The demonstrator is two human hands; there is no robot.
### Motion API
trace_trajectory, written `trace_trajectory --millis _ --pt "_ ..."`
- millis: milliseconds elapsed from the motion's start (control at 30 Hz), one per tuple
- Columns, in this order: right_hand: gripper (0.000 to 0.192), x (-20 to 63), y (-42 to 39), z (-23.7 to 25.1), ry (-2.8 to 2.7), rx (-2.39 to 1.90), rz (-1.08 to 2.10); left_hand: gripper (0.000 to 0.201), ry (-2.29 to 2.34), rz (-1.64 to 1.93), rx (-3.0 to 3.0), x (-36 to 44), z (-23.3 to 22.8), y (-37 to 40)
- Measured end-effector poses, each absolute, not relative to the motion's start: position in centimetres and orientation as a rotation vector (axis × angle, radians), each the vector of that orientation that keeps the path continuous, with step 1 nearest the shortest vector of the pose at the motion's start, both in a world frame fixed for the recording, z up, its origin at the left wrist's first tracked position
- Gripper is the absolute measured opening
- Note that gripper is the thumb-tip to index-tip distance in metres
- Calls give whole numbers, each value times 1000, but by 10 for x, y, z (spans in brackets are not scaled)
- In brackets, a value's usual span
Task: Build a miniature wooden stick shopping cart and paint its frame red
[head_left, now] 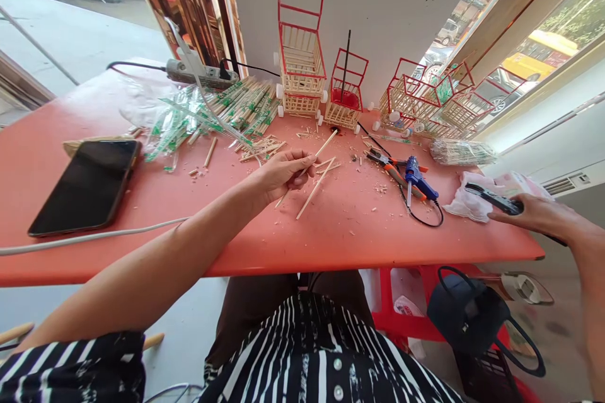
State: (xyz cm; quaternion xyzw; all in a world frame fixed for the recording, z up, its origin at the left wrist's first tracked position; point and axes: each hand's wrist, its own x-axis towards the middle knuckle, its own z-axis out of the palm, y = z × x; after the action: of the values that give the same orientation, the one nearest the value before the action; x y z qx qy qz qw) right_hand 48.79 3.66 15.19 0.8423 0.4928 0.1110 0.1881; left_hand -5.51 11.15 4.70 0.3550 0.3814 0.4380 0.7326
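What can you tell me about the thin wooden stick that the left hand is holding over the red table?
The wooden stick is a long, slim, pale rod, like a chopstick or skewer. The left hand pinches it near the middle between fingertips, so it slants, upper end towards the small carts and lower end towards the person. It hangs just over the red table, close to a second stick lying on the tabletop amid wood scraps.

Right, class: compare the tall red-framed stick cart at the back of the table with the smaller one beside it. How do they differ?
The tall cart has a high red frame rising well above its basket; the small cart has a low frame. The tall cart stacks two stick baskets; the small cart shows one. A dark stick stands in the small cart; none in the tall cart. Both stand upright, with pale stick baskets and red frames.
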Motion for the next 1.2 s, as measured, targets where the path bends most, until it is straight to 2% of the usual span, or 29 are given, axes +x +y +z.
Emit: trace_trajectory --millis 33,100,167,233,333,400,467,533,600,767,1000,1200 --pt "31 480 35 161 1310 2376 199 24 835 968 787 -55 47 111" --pt "35 464 30 177 1273 2429 206 21 824 977 804 -55 46 110" --pt "44 447 26 189 1265 2611 186 18 808 984 827 -56 45 110" --pt "40 429 22 196 1239 2862 51 17 797 992 849 -56 43 111" --pt "35 402 21 192 1567 3184 -454 16 789 1010 876 -57 40 112" --pt "47 378 23 181 1743 3203 -994 17 778 1019 894 -57 39 112" --pt "57 349 27 165 1907 2887 -1464 18 765 1018 912 -56 39 111" --pt "68 314 35 146 2036 2499 -1673 20 756 1012 927 -55 41 110" --pt "80 277 46 130 2165 2217 -1619 20 755 1019 939 -55 44 109" --pt "71 206 75 109 2351 1983 -1316 30 783 1073 934 -57 56 108" --pt "83 176 94 100 2433 1785 -1336 37 846 1080 881 -62 69 106" --pt "79 165 94 90 2500 1759 -1419 37 841 1026 883 -64 63 111"
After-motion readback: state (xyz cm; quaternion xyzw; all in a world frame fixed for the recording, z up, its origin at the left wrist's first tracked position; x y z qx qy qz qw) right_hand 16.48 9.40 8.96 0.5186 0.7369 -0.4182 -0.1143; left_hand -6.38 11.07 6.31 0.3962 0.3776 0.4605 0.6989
